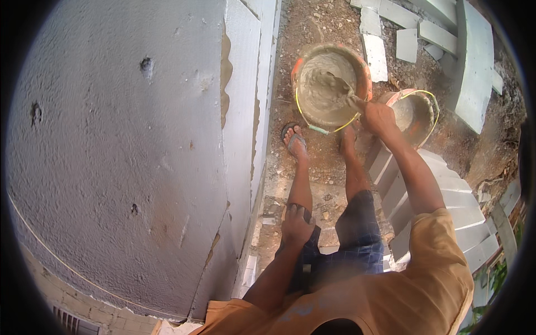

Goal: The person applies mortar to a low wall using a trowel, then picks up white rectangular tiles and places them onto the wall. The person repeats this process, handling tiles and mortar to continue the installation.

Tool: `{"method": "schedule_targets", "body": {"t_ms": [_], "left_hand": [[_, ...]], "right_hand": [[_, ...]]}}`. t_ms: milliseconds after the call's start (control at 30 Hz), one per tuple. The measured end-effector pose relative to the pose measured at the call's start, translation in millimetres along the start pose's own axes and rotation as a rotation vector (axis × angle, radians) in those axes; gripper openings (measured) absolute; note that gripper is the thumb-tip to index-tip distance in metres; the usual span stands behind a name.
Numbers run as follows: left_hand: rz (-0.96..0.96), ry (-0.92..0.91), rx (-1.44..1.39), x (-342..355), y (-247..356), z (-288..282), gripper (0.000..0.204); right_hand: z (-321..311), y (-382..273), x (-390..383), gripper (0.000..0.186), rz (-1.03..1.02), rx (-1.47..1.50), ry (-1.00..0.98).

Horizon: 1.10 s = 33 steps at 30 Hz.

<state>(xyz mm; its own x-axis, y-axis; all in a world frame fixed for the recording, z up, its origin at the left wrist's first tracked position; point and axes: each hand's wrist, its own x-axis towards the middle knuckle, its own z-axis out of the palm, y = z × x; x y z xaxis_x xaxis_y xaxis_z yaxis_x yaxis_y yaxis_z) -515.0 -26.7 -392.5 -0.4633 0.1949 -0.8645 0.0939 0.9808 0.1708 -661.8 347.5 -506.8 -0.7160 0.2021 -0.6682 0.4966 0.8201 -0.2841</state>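
My right hand (379,118) is closed round the handle of a mortar-coated trowel (334,85). The trowel's blade dips into wet grey-brown mortar (321,70) in an orange bucket (294,72) in front of my feet. Part of the blade is covered by the mortar. The bucket's yellow wire handle (300,109) hangs down on the near side, with a pale green grip. My left hand (297,226) rests on my left knee, its fingers laid over the kneecap and nothing held in it.
A smaller orange bucket (403,95) with mortar residue stands at the right. Beside my right leg are stacked pale blocks (455,195); loose block pieces (375,56) and a long slab (474,67) lie farther off. A rough grey wall (123,139) fills the left. The ground is dirt and gravel.
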Motion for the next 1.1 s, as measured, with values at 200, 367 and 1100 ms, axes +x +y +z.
{"method": "schedule_targets", "body": {"t_ms": [200,367,1100], "left_hand": [[0.004,0.005,0.063,5,8,-19,0.060],[-0.039,-0.039,-0.017,2,8,-2,0.059],[-0.034,-0.030,0.021,1,9,0,0.059]], "right_hand": [[173,5,61,0.039,0.556,0.464,0.080],[13,4,-1,0.037,-0.115,0.148,-0.007],[59,-63,19,0.036,0.739,1.586,-0.211]]}}
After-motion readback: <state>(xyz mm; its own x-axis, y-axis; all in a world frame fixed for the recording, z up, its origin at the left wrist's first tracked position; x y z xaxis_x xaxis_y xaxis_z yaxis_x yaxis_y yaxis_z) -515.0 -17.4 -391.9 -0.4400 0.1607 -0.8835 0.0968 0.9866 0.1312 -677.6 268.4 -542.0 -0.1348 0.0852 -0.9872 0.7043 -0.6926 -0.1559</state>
